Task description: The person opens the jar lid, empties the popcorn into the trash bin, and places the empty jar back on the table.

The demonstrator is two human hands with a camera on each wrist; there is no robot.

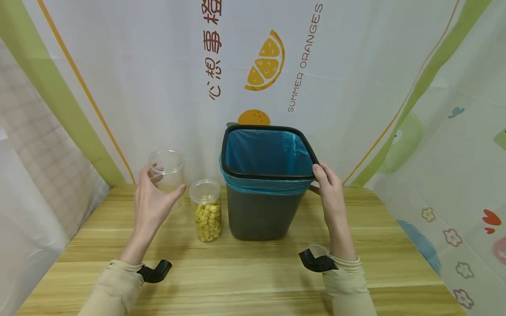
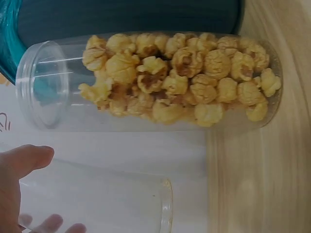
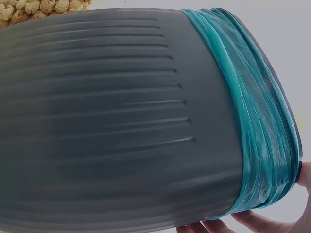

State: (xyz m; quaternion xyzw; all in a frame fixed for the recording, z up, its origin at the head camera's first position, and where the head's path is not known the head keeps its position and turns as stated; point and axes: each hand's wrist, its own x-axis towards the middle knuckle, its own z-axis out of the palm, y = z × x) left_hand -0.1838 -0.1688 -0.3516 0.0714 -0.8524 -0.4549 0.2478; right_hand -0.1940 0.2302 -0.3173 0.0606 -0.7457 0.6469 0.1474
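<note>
My left hand (image 1: 153,202) grips a clear plastic jar (image 1: 168,163) that looks empty, its fingers behind the wall and its thumb at the near side. The jar's base appears raised off the table in the left wrist view. Beside it stands a second clear jar (image 1: 207,215), upright, with yellow popcorn (image 2: 180,77) in its lower part. With its thumb on the rim and fingers underneath, my right hand (image 1: 331,186) holds the right corner of a dark grey trash bin (image 1: 261,215). A teal bag (image 3: 248,116) lines the bin and folds over below the black rim.
The wood-grain table (image 1: 237,276) reaches back to a white curtain (image 1: 158,79) with orange prints, right behind the bin and jars. More printed cloth (image 1: 446,193) hangs at the right, and pale cloth (image 1: 39,175) hangs at the left.
</note>
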